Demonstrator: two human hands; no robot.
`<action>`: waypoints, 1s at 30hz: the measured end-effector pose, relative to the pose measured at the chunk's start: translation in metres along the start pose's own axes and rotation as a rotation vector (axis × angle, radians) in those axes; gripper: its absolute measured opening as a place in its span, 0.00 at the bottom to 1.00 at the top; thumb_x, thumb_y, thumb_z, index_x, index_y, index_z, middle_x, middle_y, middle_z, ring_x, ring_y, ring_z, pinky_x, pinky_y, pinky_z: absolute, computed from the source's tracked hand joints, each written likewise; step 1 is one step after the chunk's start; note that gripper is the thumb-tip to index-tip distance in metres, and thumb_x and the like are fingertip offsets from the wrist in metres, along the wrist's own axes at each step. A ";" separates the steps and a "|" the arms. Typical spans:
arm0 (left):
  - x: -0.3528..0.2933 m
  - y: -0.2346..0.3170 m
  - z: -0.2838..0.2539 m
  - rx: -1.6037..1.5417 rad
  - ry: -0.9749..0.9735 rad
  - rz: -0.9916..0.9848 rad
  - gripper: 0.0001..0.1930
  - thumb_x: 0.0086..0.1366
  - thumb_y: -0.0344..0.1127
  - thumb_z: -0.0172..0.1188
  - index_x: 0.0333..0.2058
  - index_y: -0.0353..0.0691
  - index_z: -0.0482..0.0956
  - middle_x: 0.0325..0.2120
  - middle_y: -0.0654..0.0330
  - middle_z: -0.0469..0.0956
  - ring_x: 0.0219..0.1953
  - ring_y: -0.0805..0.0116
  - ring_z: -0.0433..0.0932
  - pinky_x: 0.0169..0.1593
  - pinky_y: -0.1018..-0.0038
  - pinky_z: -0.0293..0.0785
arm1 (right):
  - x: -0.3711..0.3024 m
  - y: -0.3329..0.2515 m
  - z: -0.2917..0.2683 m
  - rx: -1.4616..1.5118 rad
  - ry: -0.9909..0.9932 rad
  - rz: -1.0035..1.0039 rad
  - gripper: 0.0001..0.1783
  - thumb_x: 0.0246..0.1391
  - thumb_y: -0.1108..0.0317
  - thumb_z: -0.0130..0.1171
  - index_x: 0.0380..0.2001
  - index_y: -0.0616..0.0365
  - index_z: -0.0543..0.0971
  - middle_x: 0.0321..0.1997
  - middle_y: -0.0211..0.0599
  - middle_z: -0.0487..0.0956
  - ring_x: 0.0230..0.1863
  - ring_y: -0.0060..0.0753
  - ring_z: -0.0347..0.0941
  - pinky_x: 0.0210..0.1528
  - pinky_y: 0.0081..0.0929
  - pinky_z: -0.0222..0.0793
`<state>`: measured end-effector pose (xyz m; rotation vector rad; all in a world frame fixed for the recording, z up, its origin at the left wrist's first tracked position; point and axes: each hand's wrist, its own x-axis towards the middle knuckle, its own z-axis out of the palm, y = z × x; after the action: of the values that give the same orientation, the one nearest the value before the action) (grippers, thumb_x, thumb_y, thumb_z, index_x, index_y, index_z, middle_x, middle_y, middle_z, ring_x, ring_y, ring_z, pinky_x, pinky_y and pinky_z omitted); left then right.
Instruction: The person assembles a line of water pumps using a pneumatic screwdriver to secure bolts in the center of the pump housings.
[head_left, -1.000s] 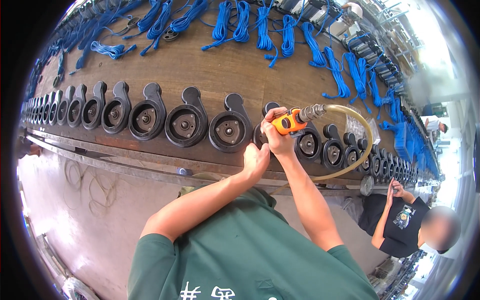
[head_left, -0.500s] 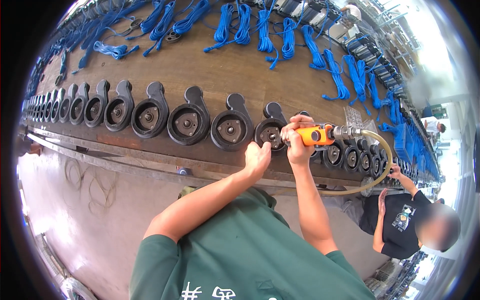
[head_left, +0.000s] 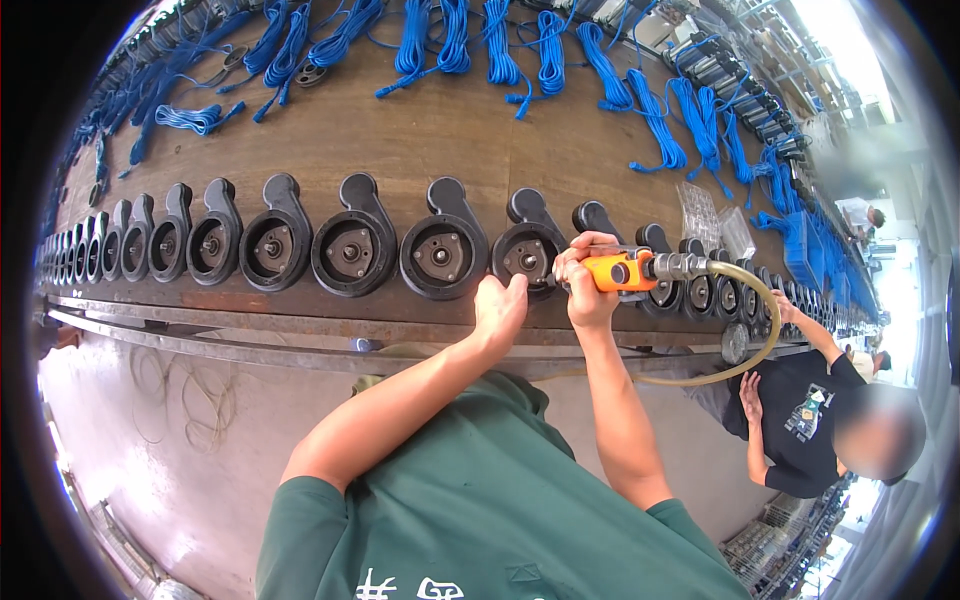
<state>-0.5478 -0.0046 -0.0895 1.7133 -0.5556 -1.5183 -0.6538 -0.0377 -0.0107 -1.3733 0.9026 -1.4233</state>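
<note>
The right hand (head_left: 588, 290) is gripping an orange tool (head_left: 616, 271), its fingers wrapping the body near the left end, while the metal fitting is pointing right and the hose (head_left: 768, 300) is looping round toward the near side. The left hand (head_left: 500, 312) is curling narrow at the near rim of a black housing (head_left: 524, 252), just left of the tool; whether its fingertips are pinching anything small, one cannot tell. That housing is sitting at the near edge of the bench (head_left: 400, 130), standing in a long row, with another housing (head_left: 443, 255) close on its left. The tool is lying sideways across the housing's right, and the right fingers are hiding its front end, so contact is not showing. For good handling, the left fingers should be steadying the rim while staying clear of the tool's nose; the right wrist should be bearing the weight of the hose, since a dragging loop would likely be twisting the tool off line. Any contact with the disc would be calling for a square nose and light pressure. The blue cords (head_left: 552, 60) are lying well apart on the far side.
</note>
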 end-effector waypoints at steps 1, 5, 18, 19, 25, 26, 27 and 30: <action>-0.002 0.001 -0.002 0.005 -0.007 -0.010 0.23 0.59 0.43 0.56 0.33 0.20 0.74 0.30 0.36 0.78 0.34 0.50 0.80 0.42 0.59 0.74 | -0.001 0.000 0.002 -0.016 -0.011 -0.003 0.13 0.50 0.79 0.47 0.41 0.62 0.67 0.23 0.31 0.70 0.21 0.22 0.65 0.30 0.24 0.68; -0.016 0.016 -0.003 0.105 0.044 0.011 0.24 0.59 0.44 0.56 0.34 0.19 0.74 0.30 0.36 0.79 0.35 0.49 0.80 0.43 0.58 0.74 | -0.004 0.003 0.002 -0.032 -0.029 0.018 0.11 0.50 0.79 0.49 0.39 0.60 0.67 0.24 0.32 0.70 0.24 0.24 0.67 0.30 0.24 0.68; -0.081 0.037 0.005 0.047 -0.703 -0.260 0.18 0.65 0.44 0.60 0.41 0.30 0.79 0.29 0.57 0.81 0.30 0.69 0.79 0.33 0.75 0.76 | 0.005 -0.064 -0.029 0.143 0.173 -0.231 0.14 0.50 0.77 0.53 0.42 0.65 0.70 0.28 0.33 0.75 0.26 0.24 0.72 0.32 0.23 0.71; -0.086 0.048 0.010 0.131 -0.744 -0.150 0.16 0.67 0.39 0.60 0.43 0.30 0.79 0.30 0.58 0.80 0.31 0.72 0.79 0.34 0.75 0.77 | 0.005 -0.080 -0.042 0.131 0.178 -0.245 0.13 0.51 0.76 0.54 0.42 0.65 0.70 0.24 0.31 0.75 0.26 0.24 0.72 0.32 0.24 0.72; -0.050 0.091 0.071 0.955 -0.149 1.059 0.16 0.53 0.38 0.68 0.40 0.39 0.83 0.45 0.53 0.76 0.49 0.51 0.70 0.53 0.60 0.68 | -0.013 -0.080 -0.166 0.164 0.149 -0.249 0.13 0.49 0.76 0.56 0.40 0.65 0.72 0.22 0.31 0.75 0.24 0.23 0.72 0.31 0.23 0.73; -0.047 0.095 0.081 1.046 -0.120 1.095 0.17 0.53 0.39 0.68 0.41 0.39 0.83 0.49 0.50 0.74 0.52 0.49 0.68 0.56 0.58 0.66 | -0.013 -0.080 -0.181 0.152 0.154 -0.208 0.13 0.49 0.77 0.56 0.40 0.65 0.71 0.22 0.30 0.75 0.24 0.21 0.72 0.31 0.22 0.73; -0.046 0.096 0.089 1.139 -0.092 1.128 0.19 0.52 0.40 0.69 0.42 0.39 0.82 0.53 0.48 0.72 0.56 0.47 0.66 0.59 0.56 0.64 | -0.013 -0.079 -0.190 0.161 0.152 -0.195 0.13 0.49 0.77 0.55 0.40 0.65 0.71 0.22 0.30 0.75 0.24 0.20 0.72 0.31 0.22 0.72; -0.047 0.091 0.108 1.248 -0.052 1.056 0.20 0.54 0.42 0.67 0.44 0.37 0.83 0.60 0.44 0.65 0.61 0.41 0.60 0.63 0.54 0.60 | -0.008 -0.075 -0.212 0.180 0.119 -0.152 0.13 0.49 0.78 0.54 0.41 0.64 0.71 0.23 0.29 0.76 0.25 0.18 0.71 0.31 0.19 0.71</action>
<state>-0.6466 -0.0528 0.0111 1.5862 -2.2981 -0.3451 -0.8733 -0.0281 0.0362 -1.2537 0.7367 -1.6743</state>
